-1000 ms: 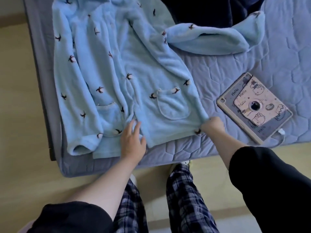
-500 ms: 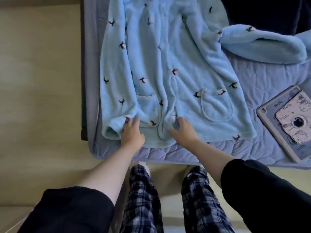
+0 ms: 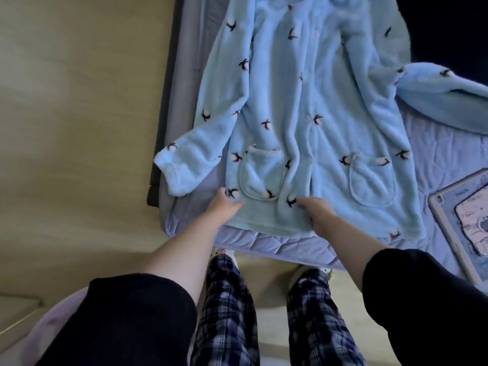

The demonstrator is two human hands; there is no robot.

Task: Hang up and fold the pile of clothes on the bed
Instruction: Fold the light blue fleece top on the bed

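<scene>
A light blue fleece robe (image 3: pixel 330 114) with small dark bird motifs lies front-up and spread out on the quilted bed (image 3: pixel 435 159). Its two pockets face me. The robe's left sleeve (image 3: pixel 184 165) reaches the bed's left edge, and the other sleeve (image 3: pixel 443 99) trails off to the right. My left hand (image 3: pixel 224 204) rests on the hem's lower left corner, below the left pocket, fingers fairly straight. My right hand (image 3: pixel 314 210) has curled fingers pinching the fabric at the bottom of the front opening.
A tablet in a cartoon case (image 3: pixel 464 215) lies on the bed right of the robe. Dark clothing (image 3: pixel 449 27) is piled at the top right. The bed's left edge and corner meet the tan floor (image 3: pixel 79 128). My legs stand against the bed's near edge.
My right hand left the hem's right corner and now pinches the centre front. My left hand slid left along the hem. The left sleeve now lies out away from the body.
</scene>
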